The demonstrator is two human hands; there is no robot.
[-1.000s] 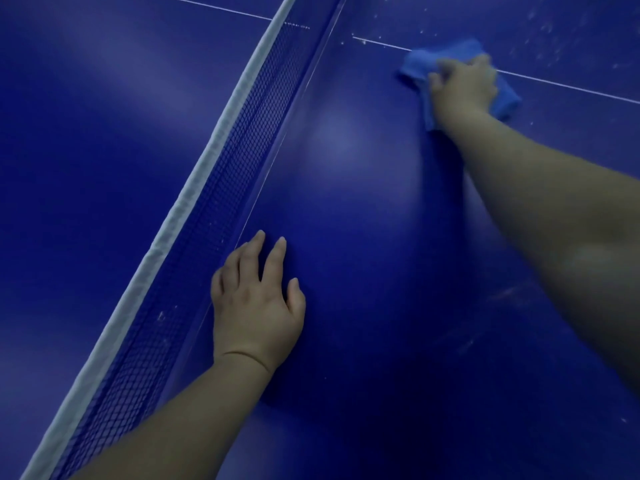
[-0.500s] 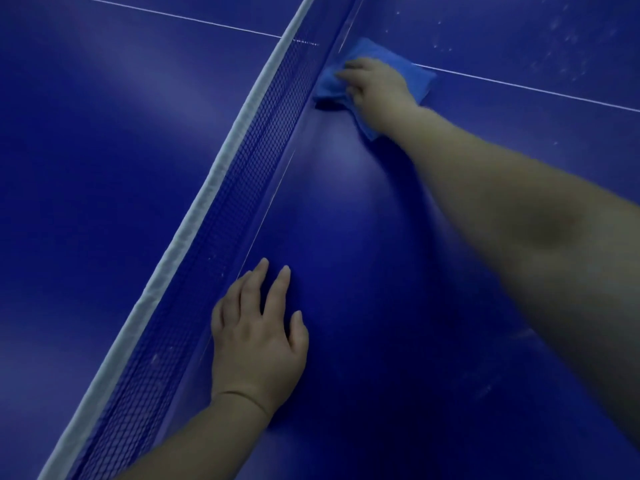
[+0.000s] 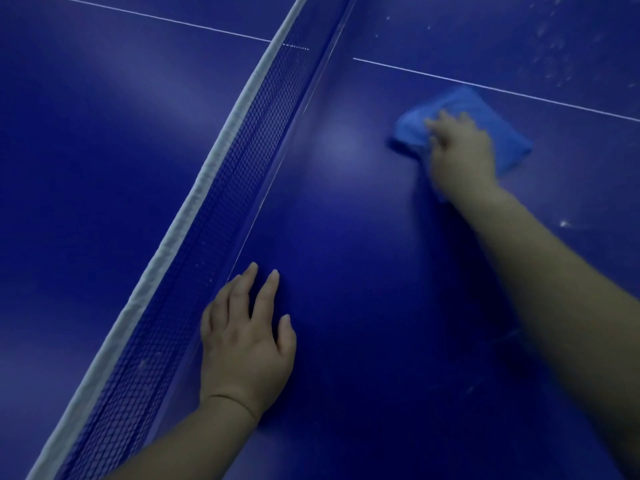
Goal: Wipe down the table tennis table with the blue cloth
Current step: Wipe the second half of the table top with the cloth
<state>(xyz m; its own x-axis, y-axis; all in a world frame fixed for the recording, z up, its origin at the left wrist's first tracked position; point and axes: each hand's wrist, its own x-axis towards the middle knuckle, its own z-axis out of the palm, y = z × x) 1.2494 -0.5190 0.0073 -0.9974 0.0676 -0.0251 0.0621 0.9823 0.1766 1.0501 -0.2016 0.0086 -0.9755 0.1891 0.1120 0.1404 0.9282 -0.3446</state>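
Dim, soft glare; right hand seemingly motion-blurred.

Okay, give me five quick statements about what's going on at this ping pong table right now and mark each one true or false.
1. The right hand presses the blue cloth onto the table. True.
2. The left hand holds a second cloth. False: it lies flat and empty on the table, beside the net.
3. The cloth is touching the net. False: it sits apart from the net, with bare table between them.
4. The cloth lies on the near side of the white line. True.
5. The far right of the table is spotless. False: pale specks show there beyond the white line.
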